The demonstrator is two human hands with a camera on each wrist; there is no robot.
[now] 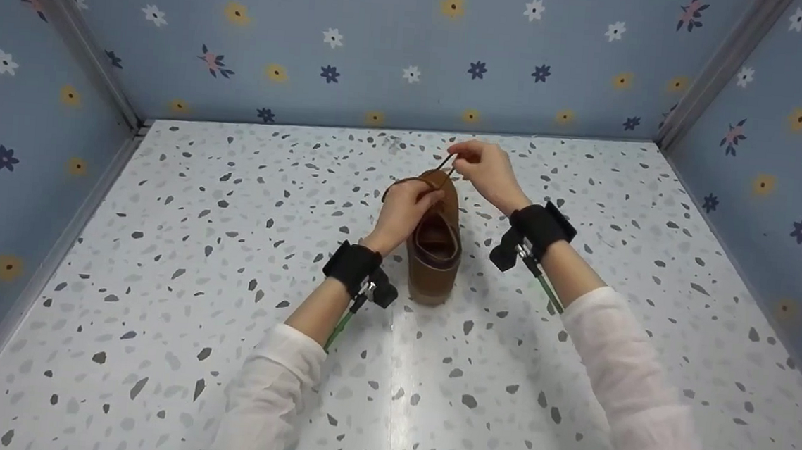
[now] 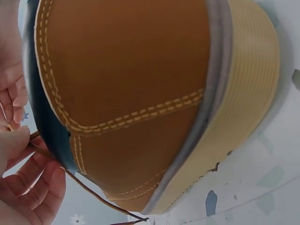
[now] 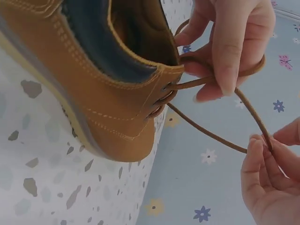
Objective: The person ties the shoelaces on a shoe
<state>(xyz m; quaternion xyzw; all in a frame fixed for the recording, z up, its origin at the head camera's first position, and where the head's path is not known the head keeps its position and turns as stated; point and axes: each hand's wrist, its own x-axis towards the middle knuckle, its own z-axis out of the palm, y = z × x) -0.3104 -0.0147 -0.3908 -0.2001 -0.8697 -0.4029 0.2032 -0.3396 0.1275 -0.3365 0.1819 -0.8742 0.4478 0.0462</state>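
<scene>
Tan leather shoe (image 1: 432, 281) upright on terrazzo-patterned worktop (image 1: 223, 340), toe toward flowered panel (image 1: 369, 67); left hand (image 1: 402, 214) pinching brown shoelace (image 3: 193, 83) by shoe's throat, right hand (image 1: 489, 175) pinching it farther out; shoelace looks limp, light, prone to slip, best taken between thumb and fingertips

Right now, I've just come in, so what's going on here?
A person is working on the lace of a brown shoe. The left hand holds the lace close to the shoe's opening, while the right hand pinches another stretch of it, farther from the shoe. The shoe stands upright on a speckled surface, toe pointing away from the person. No finished bow shows.
</scene>
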